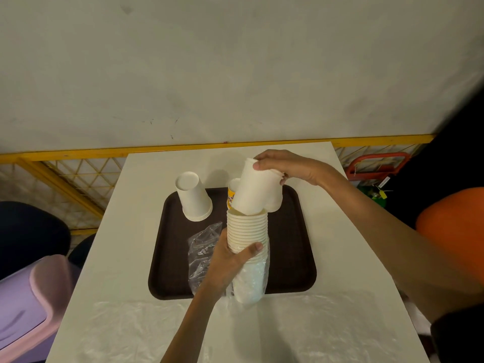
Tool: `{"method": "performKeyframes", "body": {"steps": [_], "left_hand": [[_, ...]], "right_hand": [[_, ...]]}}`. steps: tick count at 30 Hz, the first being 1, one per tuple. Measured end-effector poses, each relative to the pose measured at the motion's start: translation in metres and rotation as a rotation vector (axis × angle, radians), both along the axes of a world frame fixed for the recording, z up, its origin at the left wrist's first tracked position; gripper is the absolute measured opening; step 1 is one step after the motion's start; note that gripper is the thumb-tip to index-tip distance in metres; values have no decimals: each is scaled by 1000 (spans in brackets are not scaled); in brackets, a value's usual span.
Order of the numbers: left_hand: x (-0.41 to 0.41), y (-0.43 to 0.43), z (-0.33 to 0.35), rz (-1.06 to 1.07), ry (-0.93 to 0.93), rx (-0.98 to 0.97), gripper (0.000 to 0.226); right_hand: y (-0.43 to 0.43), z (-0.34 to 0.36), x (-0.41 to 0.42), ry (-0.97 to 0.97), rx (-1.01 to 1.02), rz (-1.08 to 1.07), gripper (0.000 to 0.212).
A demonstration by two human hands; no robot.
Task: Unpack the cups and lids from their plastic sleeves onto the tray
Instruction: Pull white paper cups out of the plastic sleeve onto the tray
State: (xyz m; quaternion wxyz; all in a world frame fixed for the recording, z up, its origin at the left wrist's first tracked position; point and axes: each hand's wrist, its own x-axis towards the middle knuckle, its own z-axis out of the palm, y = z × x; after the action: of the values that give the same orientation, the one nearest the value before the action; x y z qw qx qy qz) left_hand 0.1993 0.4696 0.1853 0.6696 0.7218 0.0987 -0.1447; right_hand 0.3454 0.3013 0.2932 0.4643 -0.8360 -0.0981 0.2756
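My left hand [230, 260] grips a tall stack of white paper cups [247, 231] whose lower part sits in a clear plastic sleeve [251, 281], held over the dark brown tray [290, 252]. My right hand [285, 166] holds the base of one white cup [254, 191], tilted, its rim just at the top of the stack. An upturned white cup [193, 196] stands at the tray's back left. A yellow printed cup [231, 196] and another white cup [275, 197] stand behind the stack, partly hidden. No lids are in view.
A crumpled clear plastic sleeve [203, 255] lies on the tray's left half. The tray rests on a white table [136, 231] with a sheet of clear plastic [288, 331] over its near part. A purple bin [28, 302] stands at the left; yellow railing runs behind.
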Motion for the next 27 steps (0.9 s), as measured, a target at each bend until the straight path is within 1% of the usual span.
{"method": "performKeyframes", "body": {"steps": [2,3,4,5,7,8,10,12,14,16,17,18,19,21,23,25,27], "left_hand": [[1,0,3,33,-9,-12,79],[2,0,4,51,-14,-18,73],[4,1,4,63,-20,-16,73],[6,0,4,69,-27,-12,76],[9,-2,5,70,-39,-3,84],[11,-3,4,70,-44,2,88],[15,-5,6,82,-55,4,93],[20,-7,9,94,-81,3,83],[25,-9,15,95,-98,-9,72],[30,-10,19,97,-114,-9,71],[31,-9,20,101,-120,-4,70],[32,-8,20,105,-122,-1,69],[32,-7,19,105,-118,1,68],[32,-3,12,114,-107,12,70],[30,1,3,125,-93,27,83],[28,5,-5,128,-76,37,95],[27,10,-13,137,-61,44,98]], "right_hand": [[-10,-3,-1,36,51,-32,34],[-15,-6,-2,62,71,-34,32],[-20,-9,-3,96,94,-32,32],[-25,-12,-4,129,121,-27,39],[-34,-17,-6,190,160,-15,61],[-38,-19,-6,217,170,-5,67],[-43,-22,-6,253,177,30,70],[-46,-24,-8,267,163,58,69],[-46,-27,-10,281,165,55,55],[-47,-31,-8,308,234,-7,45],[-48,-34,-6,312,278,-72,41],[-47,-38,-4,292,312,-155,36],[-47,-44,-1,244,324,-251,36],[-44,-59,9,89,296,-438,52],[-40,-76,17,-47,238,-574,69],[-34,-92,22,-114,174,-623,78],[-25,-106,27,-155,116,-623,83]]}}
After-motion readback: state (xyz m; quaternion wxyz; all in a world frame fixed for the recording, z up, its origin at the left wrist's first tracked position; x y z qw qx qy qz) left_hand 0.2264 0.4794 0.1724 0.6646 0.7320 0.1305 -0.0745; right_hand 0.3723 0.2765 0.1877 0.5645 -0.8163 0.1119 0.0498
